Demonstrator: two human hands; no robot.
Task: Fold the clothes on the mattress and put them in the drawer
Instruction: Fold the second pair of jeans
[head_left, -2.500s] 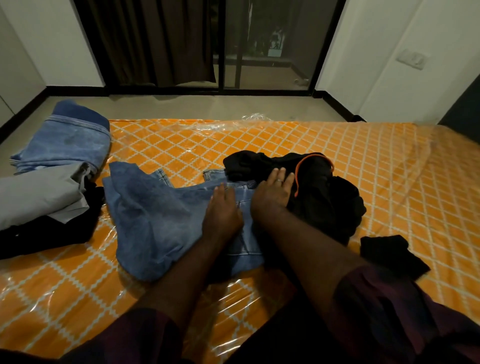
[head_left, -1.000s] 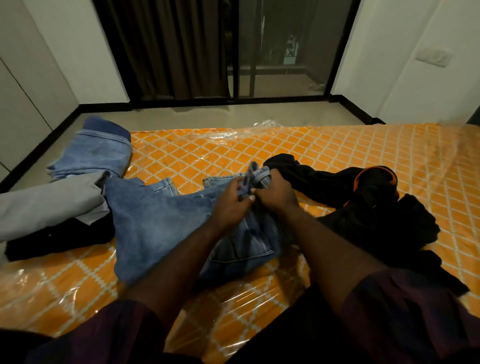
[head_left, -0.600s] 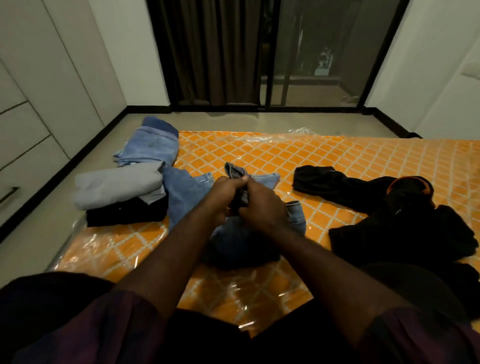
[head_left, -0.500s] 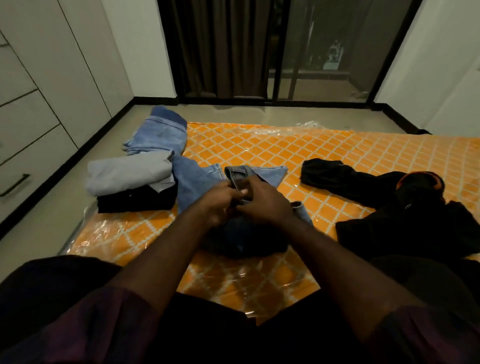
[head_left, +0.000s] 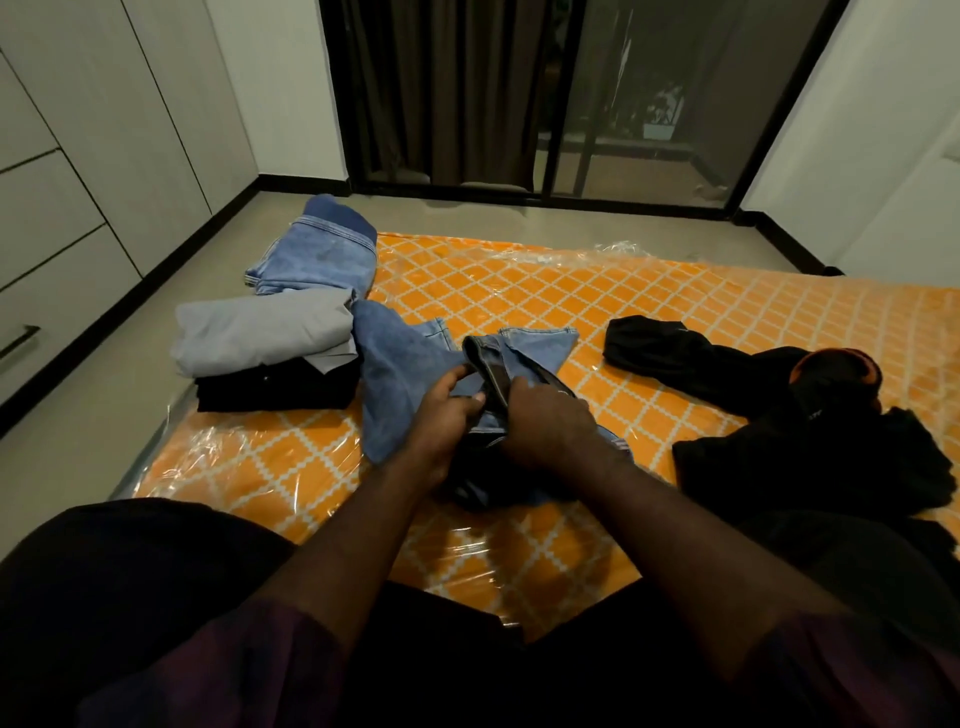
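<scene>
Jeans (head_left: 405, 374) near mattress (head_left: 675, 291) front edge

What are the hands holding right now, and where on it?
Left hand and right hand both grip the jeans at the bunched waistband end, close together.

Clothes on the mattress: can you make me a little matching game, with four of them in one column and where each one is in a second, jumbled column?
Column one:
1. grey folded garment
2. black folded garment
3. loose jeans
4. black heap with orange trim

Column two:
A. gripped by the left hand and the right hand
B. lying on top of another folded garment
C. unfolded on the right part of the mattress
D. lying under the grey one

Pairs: 1-B, 2-D, 3-A, 4-C.
</scene>
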